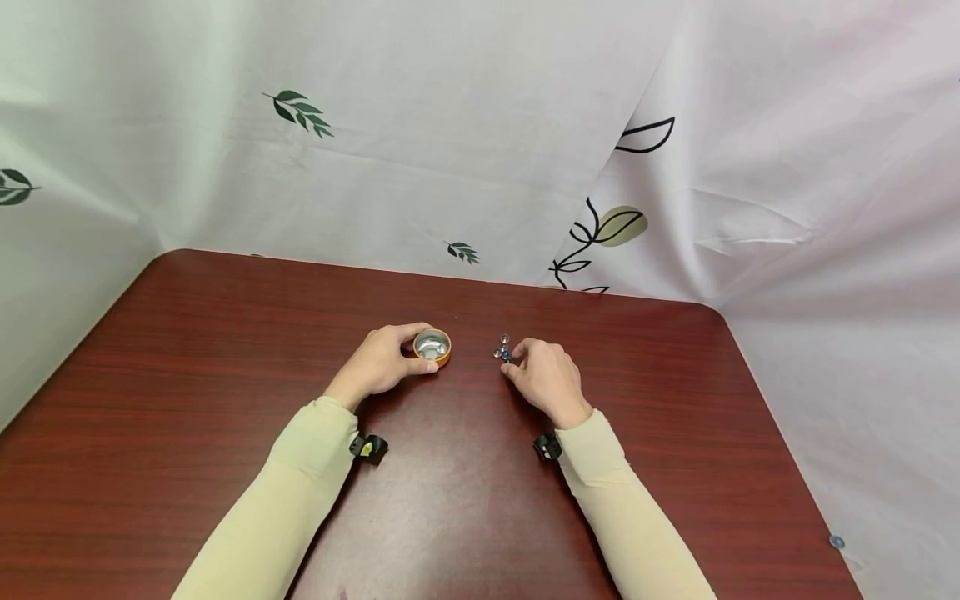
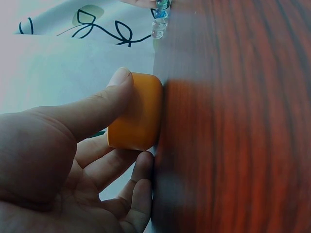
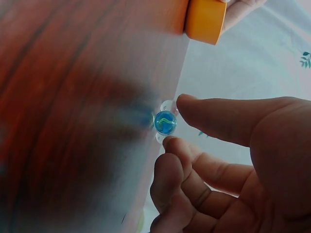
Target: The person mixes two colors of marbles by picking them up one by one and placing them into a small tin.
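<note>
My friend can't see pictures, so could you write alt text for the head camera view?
Two hands rest on a dark red wooden table: the left hand grips a small orange tin, the right hand touches a cluster of glass marbles. Leaf-printed white cloth hangs behind.

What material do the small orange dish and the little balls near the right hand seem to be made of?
Orange dish: probably metal, with a matte orange outer wall and a shiny silver inside that reflects light; a plastic shell is possible.
Little balls: likely glass marbles, transparent and glossy; one is blue with a swirl inside.
</note>
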A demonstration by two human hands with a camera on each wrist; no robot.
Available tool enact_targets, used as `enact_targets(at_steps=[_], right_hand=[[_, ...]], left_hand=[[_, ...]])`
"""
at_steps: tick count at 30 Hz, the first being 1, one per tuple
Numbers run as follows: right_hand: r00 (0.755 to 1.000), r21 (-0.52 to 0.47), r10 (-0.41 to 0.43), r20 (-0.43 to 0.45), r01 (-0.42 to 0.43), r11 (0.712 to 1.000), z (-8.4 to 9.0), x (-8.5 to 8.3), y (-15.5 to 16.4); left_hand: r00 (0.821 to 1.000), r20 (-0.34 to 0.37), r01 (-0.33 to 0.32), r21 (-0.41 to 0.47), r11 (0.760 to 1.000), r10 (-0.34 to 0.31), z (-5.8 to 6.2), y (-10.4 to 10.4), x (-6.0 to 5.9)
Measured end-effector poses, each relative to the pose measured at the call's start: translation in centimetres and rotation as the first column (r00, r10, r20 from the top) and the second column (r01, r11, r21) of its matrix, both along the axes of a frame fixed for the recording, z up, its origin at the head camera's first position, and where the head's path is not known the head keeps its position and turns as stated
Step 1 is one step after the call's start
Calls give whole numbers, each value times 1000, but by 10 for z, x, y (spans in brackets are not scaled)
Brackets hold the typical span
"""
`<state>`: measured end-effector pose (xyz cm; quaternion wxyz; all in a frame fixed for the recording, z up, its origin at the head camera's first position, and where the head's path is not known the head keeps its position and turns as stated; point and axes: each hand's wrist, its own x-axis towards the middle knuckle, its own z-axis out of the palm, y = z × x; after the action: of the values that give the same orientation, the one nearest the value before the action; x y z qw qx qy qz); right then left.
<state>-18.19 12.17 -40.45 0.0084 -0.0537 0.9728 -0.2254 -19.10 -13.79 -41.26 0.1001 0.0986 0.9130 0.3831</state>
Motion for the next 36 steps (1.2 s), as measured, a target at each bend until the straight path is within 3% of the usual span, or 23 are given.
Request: enact_targets(at_steps=[15, 36], right_hand=[[999, 58, -23, 45, 20, 998, 1, -3, -3], [999, 80, -31, 40, 28, 996, -1, -8, -7]], left_hand=[[1000, 1, 6, 5, 1000, -6, -1, 1, 0], [1000, -2, -1, 2, 1000, 1, -1, 1, 0]])
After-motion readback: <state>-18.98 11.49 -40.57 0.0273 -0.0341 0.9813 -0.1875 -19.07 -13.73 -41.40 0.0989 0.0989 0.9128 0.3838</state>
